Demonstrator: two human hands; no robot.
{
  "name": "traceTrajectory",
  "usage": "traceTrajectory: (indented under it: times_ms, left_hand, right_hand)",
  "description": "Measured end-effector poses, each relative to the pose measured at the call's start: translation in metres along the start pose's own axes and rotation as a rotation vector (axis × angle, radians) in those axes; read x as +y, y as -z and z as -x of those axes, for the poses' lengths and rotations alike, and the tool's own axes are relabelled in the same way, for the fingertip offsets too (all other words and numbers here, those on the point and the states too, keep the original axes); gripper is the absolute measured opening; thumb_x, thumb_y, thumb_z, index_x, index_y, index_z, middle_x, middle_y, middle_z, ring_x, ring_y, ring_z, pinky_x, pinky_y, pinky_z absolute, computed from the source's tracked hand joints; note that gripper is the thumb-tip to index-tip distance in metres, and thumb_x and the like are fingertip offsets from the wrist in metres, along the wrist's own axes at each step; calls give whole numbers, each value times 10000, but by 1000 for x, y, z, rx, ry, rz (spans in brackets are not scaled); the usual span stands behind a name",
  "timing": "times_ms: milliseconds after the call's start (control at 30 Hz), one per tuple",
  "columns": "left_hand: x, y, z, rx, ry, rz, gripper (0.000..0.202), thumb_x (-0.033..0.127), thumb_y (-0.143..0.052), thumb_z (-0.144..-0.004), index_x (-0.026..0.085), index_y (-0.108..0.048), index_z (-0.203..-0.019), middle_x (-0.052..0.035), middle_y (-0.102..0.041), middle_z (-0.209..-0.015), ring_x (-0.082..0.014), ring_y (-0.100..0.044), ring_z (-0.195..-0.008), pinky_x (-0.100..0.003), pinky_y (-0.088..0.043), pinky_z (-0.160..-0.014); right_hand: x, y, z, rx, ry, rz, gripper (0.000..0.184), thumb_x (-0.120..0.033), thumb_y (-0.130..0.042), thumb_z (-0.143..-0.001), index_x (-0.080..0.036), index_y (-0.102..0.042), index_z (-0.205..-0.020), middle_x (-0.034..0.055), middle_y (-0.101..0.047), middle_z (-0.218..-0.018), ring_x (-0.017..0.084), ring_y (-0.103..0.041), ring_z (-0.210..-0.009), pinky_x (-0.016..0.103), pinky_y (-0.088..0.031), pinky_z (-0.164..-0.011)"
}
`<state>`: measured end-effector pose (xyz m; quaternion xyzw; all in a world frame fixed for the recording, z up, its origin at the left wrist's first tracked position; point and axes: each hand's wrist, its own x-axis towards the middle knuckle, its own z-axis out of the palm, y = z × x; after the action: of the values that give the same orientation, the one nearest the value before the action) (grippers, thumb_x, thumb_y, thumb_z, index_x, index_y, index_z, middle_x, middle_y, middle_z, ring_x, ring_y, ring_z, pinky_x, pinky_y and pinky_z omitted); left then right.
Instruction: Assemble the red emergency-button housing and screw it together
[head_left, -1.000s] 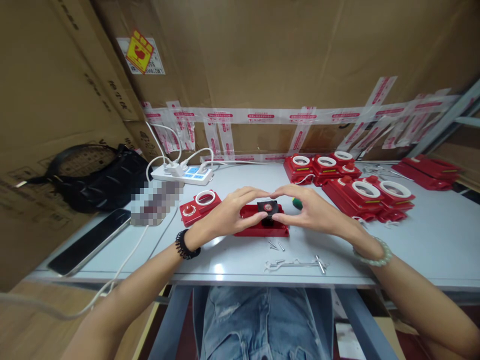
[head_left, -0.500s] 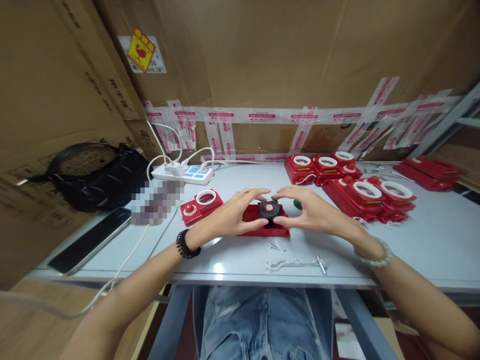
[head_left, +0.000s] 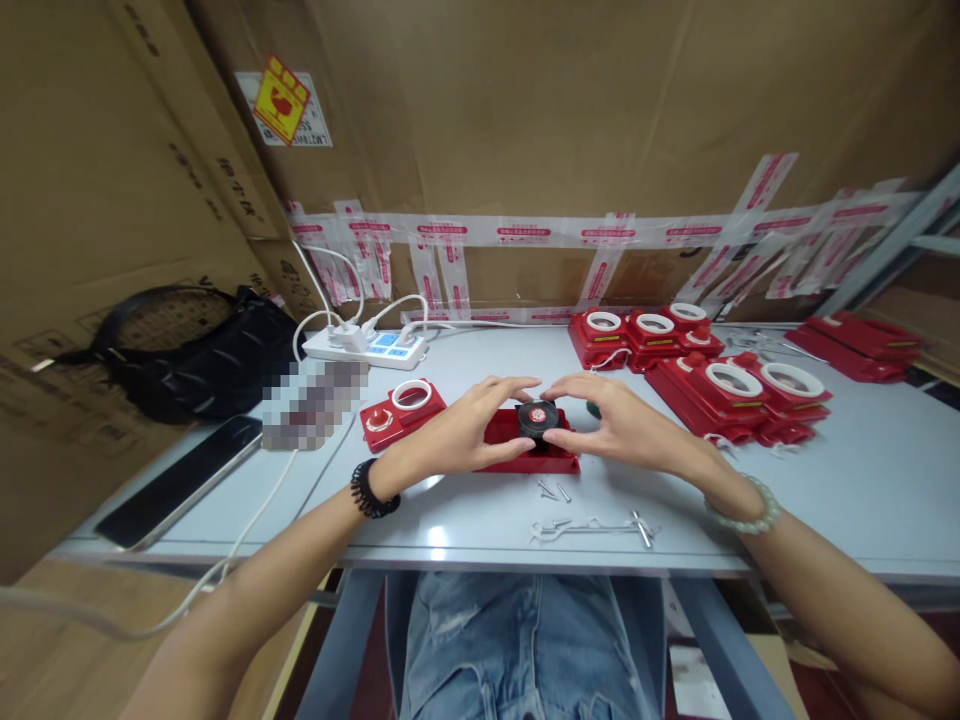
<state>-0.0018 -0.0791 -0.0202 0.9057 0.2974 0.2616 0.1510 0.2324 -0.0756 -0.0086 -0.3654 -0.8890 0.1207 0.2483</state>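
Observation:
A round black part (head_left: pixel 538 418) with a red-and-white centre label sits over the open red housing (head_left: pixel 551 465) in front of me. My left hand (head_left: pixel 469 428) grips its left side between thumb and fingers. From the right, my right hand (head_left: pixel 619 420) holds the same part, thumb in front and fingers behind. Part of the housing's left end is hidden by my left hand. Beyond that hand lies a red cover (head_left: pixel 386 425) with a white ring and a red knob. Several screws (head_left: pixel 555 491) rest on the table near the housing.
A T-handled metal tool (head_left: pixel 600 529) lies near the table's front edge. Finished-looking red boxes (head_left: pixel 731 385) with white rings stand at right. Behind my right hand shows something green (head_left: pixel 593 409). Leftward are a power strip (head_left: pixel 367 346), a phone (head_left: pixel 180 482) and a black bag (head_left: pixel 217 350).
My right hand has shifted very slightly left. Both hands keep hold of the black part, which stays in nearly the same place.

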Motion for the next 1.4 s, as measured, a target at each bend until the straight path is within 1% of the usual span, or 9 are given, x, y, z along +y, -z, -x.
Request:
traceTrajectory:
  times_ms: [133, 333, 567, 733, 833, 933, 1133, 1267, 1400]
  left_hand:
    - [0, 0, 0, -1, -1, 1, 551, 381, -575, -863, 233, -348, -1342, -122, -468, -1372, -249, -513, -1211, -421, -447, -995]
    - [1, 0, -1, -9, -2, -2, 550, 358, -575, -861, 214, -349, -1341, -132, -481, -1357, -251, -500, -1223, -425, -438, -1006]
    - [0, 0, -1, -3, -10, -10, 560, 361, -577, -860, 198, -344, -1341, -136, -482, -1351, -246, -504, -1214, -411, -436, -1010]
    - [0, 1, -1, -10, -18, -7, 561, 362, -567, -866, 222, -327, -1353, -129, -463, -1372, -246, -497, -1219, -413, -432, -1016]
    - [1, 1, -1, -12, -8, 1, 572, 359, -571, -864, 222, -320, -1359, -130, -470, -1364, -247, -499, -1216, -417, -435, -1013]
    - [1, 1, -1, -10, -9, 10, 575, 354, -574, -860, 221, -319, -1358, -130, -465, -1368, -249, -495, -1224, -427, -432, -1019]
    - [-1, -1, -1, -5, -19, 13, 576, 355, -573, -859, 230, -312, -1357, -133, -451, -1382, -249, -511, -1212, -427, -439, -1013]
    - [-1, -1, 0, -12, -7, 7, 608, 353, -577, -857, 219, -286, -1374, -137, -459, -1377, -247, -523, -1203, -418, -443, -1007]
    - [-1, -1, 0, -12, -6, 12, 616, 359, -569, -861, 227, -272, -1385, -134, -474, -1366, -249, -524, -1207, -419, -444, -1003]
  right_hand:
    - [-1, 1, 0, -9, -6, -1, 361, -428, -633, -786, -205, -622, -1069, 74, -666, -1096, 212, -605, -1020, 372, -462, -911]
    - [-3, 0, 0, 12, -19, -3, 427, -454, -650, -768, -202, -618, -1112, 82, -665, -1120, 223, -610, -1031, 373, -465, -906]
    - [-9, -3, -4, -4, -34, 14, 383, -396, -646, -784, -155, -632, -1082, 99, -682, -1081, 223, -622, -1000, 366, -465, -898]
    - [-7, -2, -2, 9, -25, -7, 370, -401, -640, -786, -183, -636, -1084, 81, -687, -1072, 216, -626, -984, 365, -473, -883]
    - [-6, -2, -1, 21, -43, -8, 409, -430, -644, -773, -183, -632, -1098, 85, -683, -1081, 221, -627, -992, 373, -479, -885]
    - [-7, -5, -2, 32, -63, -18, 464, -451, -657, -757, -183, -618, -1134, 98, -669, -1133, 234, -616, -1045, 400, -466, -924]
    - [-11, -10, -4, 20, -81, -34, 380, -390, -631, -785, -184, -626, -1105, 93, -675, -1115, 236, -615, -1044, 406, -452, -933]
    - [-11, -7, -4, 18, -89, -35, 377, -386, -634, -782, -168, -629, -1090, 97, -684, -1086, 234, -622, -1017, 402, -456, -919]
    - [-12, -5, -4, 15, -74, -33, 359, -385, -632, -784, -181, -634, -1079, 88, -694, -1072, 229, -631, -997, 394, -462, -902]
